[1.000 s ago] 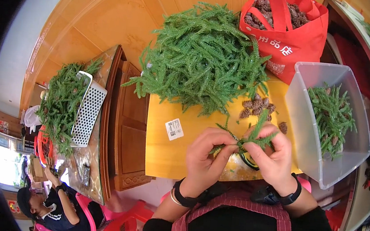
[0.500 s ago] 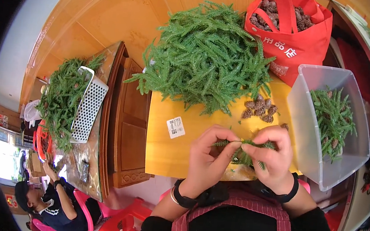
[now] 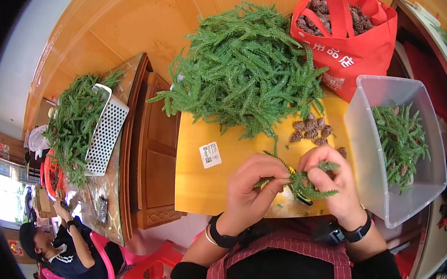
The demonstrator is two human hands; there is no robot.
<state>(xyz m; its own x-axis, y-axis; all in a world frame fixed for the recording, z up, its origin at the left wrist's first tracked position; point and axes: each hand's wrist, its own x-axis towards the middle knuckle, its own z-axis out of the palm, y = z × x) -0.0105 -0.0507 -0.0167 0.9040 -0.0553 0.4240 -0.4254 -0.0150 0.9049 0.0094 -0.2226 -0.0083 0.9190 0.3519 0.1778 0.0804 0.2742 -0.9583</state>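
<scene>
Over the near edge of the yellow tabletop, I hold a small green artificial pine sprig between both hands. My left hand is closed, thumb and forefinger pinching the sprig's left end. My right hand is closed around its right side, and needles stick out between the fingers. Under the sprig a black-and-yellow thing shows in part; its kind is hidden. Just beyond my right hand lie several brown pine cones. A big heap of green pine sprigs covers the far part of the table.
A clear plastic bin with sprigs and cones stands at the right. Behind it is a red bag full of cones. A white label lies on the yellow tabletop. At left, a person works beside a white perforated basket.
My right hand has turned and shifted its grip, so more of the sprig shows between my hands. The black-and-yellow thing beneath has come into view. The whole view has shifted slightly.
</scene>
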